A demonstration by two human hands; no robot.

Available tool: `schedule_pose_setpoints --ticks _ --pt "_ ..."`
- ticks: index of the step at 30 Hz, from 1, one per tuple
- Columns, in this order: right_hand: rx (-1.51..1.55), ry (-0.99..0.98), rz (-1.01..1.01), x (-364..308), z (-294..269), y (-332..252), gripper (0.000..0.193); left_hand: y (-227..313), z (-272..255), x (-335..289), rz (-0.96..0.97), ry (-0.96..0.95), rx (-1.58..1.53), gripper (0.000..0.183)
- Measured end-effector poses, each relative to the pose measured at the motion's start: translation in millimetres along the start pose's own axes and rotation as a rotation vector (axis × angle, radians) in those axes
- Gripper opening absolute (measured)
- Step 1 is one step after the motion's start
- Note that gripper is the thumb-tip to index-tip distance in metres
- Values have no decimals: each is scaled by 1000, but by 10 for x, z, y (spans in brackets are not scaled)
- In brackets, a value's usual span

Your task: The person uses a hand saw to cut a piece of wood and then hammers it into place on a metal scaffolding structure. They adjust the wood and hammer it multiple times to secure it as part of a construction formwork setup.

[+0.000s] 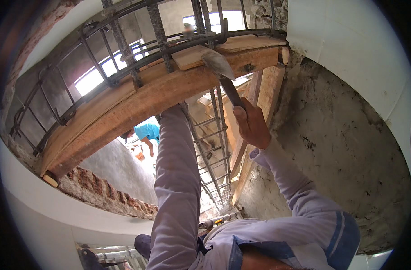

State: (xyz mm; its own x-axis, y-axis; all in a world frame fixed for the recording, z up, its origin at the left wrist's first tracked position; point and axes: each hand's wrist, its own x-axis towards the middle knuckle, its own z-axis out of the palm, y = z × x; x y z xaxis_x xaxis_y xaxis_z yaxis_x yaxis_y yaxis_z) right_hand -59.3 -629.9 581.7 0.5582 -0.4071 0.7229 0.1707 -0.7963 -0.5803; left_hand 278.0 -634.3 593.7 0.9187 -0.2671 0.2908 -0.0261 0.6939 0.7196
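Observation:
My right hand (pixel 252 126) is closed around the dark handle of a hammer (pixel 218 66) with a dusty, pale, wedge-shaped head. The head is raised in front of a wooden beam (pixel 169 92), over its upper edge; whether it touches the wood I cannot tell. Thin boards (pixel 189 57) lie along the top of the beam, under a cage of steel reinforcing bars (pixel 156 27). My left arm, in a pale sleeve (pixel 176 162), reaches up to the underside of the beam. There the left hand is hidden behind the wood, fingers out of sight.
A ladder-like rebar cage (pixel 214 157) hangs below the beam, beside slanting timber props (pixel 255 135). Rough plastered wall (pixel 336 153) rises on the right. Broken brick edging (pixel 106 193) runs at lower left. Farther below, a person in a blue shirt (pixel 147 129) bends over.

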Motion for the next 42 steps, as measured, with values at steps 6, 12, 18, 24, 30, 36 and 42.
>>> schedule_pose_setpoints --ticks 6,12,18,24,30,36,42 --pt "5 0 -54 23 57 61 42 3 27 40 1 -6 -4 49" --pt "-11 46 -126 -70 91 113 39 -96 -76 -81 -12 -12 9 49" --pt "-4 29 -51 -40 115 135 41 -118 -187 -149 -21 -10 7 49" --pt "26 40 -44 -19 96 84 44 -105 -333 -183 -19 -6 11 49" --pt "33 0 14 5 20 33 43 -88 -414 -189 -19 0 16 49" --pt "33 -14 13 -10 26 12 41 -95 -441 -216 -26 -8 31 49" --pt "39 32 -18 -62 89 36 40 -82 -469 -222 -26 -6 38 50"
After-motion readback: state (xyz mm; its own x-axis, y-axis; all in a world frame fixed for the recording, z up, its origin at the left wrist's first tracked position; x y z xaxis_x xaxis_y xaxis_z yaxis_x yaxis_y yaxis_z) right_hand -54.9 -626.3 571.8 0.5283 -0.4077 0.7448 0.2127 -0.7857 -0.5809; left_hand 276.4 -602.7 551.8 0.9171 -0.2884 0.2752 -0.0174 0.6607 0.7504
